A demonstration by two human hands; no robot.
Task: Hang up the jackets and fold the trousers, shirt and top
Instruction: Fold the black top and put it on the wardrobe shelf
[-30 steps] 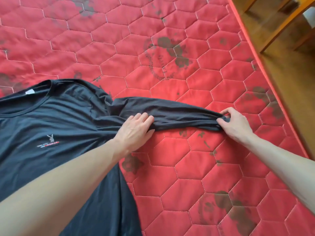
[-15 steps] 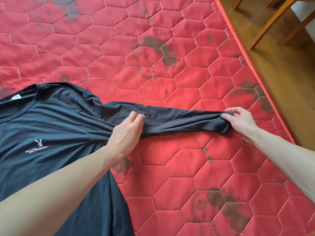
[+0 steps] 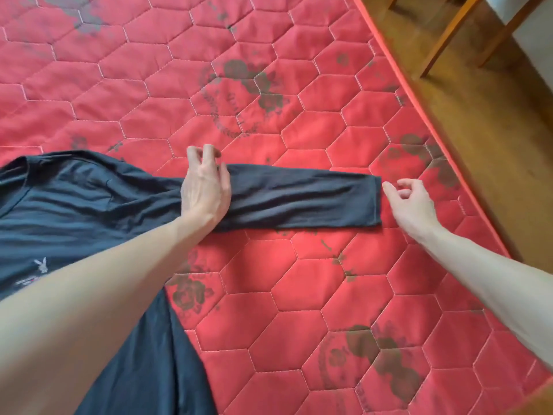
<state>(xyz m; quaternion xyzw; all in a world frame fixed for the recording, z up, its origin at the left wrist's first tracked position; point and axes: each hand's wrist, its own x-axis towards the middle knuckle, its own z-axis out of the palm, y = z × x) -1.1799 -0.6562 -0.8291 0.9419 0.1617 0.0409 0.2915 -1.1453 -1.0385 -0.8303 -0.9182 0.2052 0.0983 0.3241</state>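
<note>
A black long-sleeved top point(image 3: 74, 211) with a small white logo on the chest lies face up on the red quilted mattress point(image 3: 284, 310). Its sleeve point(image 3: 299, 199) stretches flat to the right and ends at the cuff point(image 3: 375, 202). My left hand point(image 3: 205, 190) is over the sleeve near the shoulder, fingers loosely curled at the sleeve's far edge and holding nothing. Just right of the cuff is my right hand point(image 3: 410, 205), fingers loosely curled and off the cloth. The top's lower part is hidden behind my left forearm.
The mattress edge point(image 3: 419, 109) runs diagonally on the right, with wooden floor point(image 3: 493, 145) beyond it. Wooden furniture legs point(image 3: 449, 34) stand on the floor at the top right. Bare red mattress lies beyond and in front of the sleeve.
Both hands have let go of the sleeve, which now lies flat and smooth on the mattress. My right hand has drawn off the cuff; my left hand's fingers have lifted.
</note>
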